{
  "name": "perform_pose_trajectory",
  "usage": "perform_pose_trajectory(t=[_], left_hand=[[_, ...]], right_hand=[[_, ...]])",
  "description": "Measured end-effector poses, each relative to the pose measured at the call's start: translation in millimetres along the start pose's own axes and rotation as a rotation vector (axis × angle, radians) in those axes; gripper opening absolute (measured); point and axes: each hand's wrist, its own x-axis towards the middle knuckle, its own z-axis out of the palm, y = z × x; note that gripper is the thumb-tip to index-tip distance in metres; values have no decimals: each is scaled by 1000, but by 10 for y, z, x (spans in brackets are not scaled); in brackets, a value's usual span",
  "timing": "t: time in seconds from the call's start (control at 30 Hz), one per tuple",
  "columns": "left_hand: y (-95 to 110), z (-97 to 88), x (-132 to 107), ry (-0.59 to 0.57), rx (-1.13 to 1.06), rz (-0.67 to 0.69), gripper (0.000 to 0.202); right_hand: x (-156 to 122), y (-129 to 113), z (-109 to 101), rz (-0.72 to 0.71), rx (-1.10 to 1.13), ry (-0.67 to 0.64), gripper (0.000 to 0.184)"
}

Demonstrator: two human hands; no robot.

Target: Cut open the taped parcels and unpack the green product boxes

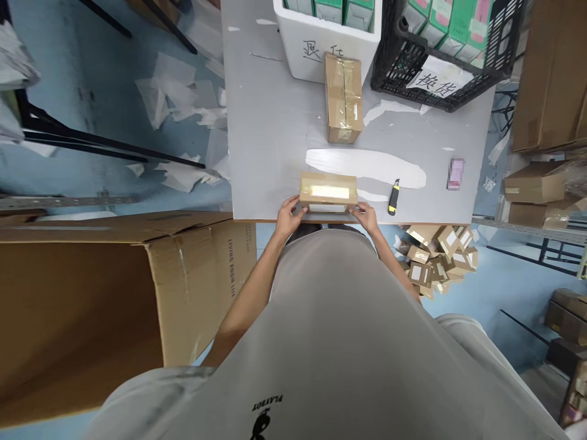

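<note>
A small taped cardboard box point(329, 181) stands at the table's near edge, a white label on the side facing me. My left hand point(288, 217) grips its left end, thumb toward the front face. At the right end, my right hand point(365, 216) holds the lower corner between thumb and fingers. A black and yellow utility knife point(393, 198) lies on the table to the right of my right hand. Behind the box is a torn strip of white paper point(367, 166). Farther back, a second taped cardboard box point(343, 99) leans or rests close against a white bin.
The white bin point(321, 58) and a black crate point(426, 73), both with green cartons, stand at the table's back. A pink item point(455, 173) lies at right. A large open carton point(202, 287) is on the left; several small boxes point(440, 256) are heaped on the floor at right.
</note>
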Motion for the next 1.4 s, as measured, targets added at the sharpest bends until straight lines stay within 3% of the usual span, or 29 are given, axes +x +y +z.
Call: perform_pose_trajectory(t=[0.17,0.4,0.6,0.7,0.87,1.03,1.13,1.3,1.4], left_hand=[[98,-109,151,19,-62,22,54],[48,-95,277,27,-46,-158,41],[-150,-151,143,26,26,-189,34],[-175,-109,76,-4,59,-203,34],[-12,-57,30,24,37,-187,40],[287,-175,25,151,31,4,33],[402,-232,36,219,50,57,39],[374,-178,89,230,76,-73,31],[269,-135,118,232,69,-64,33]], right_hand=[[71,-122,-59,-62,42,36,72],[237,-124,61,13,20,37,66],[148,61,26,96,-38,26,39],[78,90,61,107,-42,-2,34],[53,-23,68,78,-31,0,40],[84,-268,-104,-99,57,101,56],[96,-388,-147,-105,73,113,63],[154,-387,-68,7,9,123,60],[202,-279,-74,-7,2,113,52]])
